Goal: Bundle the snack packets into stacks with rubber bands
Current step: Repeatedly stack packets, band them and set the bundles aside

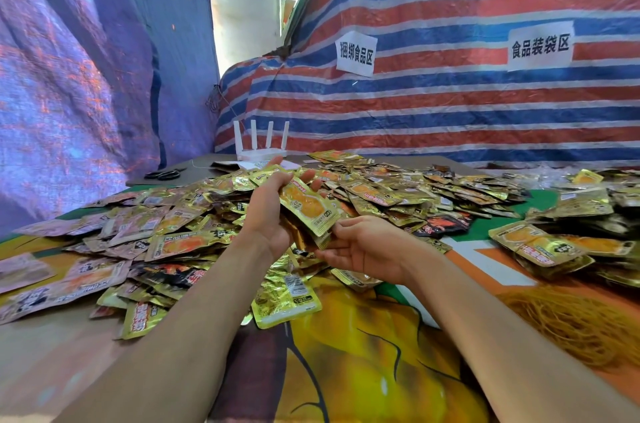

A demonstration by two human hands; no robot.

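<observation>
A stack of gold snack packets [308, 206] is held above the table, its top packet showing an orange picture. My left hand [268, 214] grips the stack from the left, fingers curled round its far end. My right hand [363, 247] is palm up at the stack's near end, its fingers touching the lower corner. A big loose heap of gold packets [194, 214] covers the table around and behind both hands. A mound of tan rubber bands [571, 322] lies at the right.
More gold packets [540, 246] lie in piles at the right. A white router [259, 148] and black scissors [162, 174] are at the table's far left. Striped tarpaulin [450, 103] with paper signs walls off the back; the printed tablecloth [363, 353] shows in front.
</observation>
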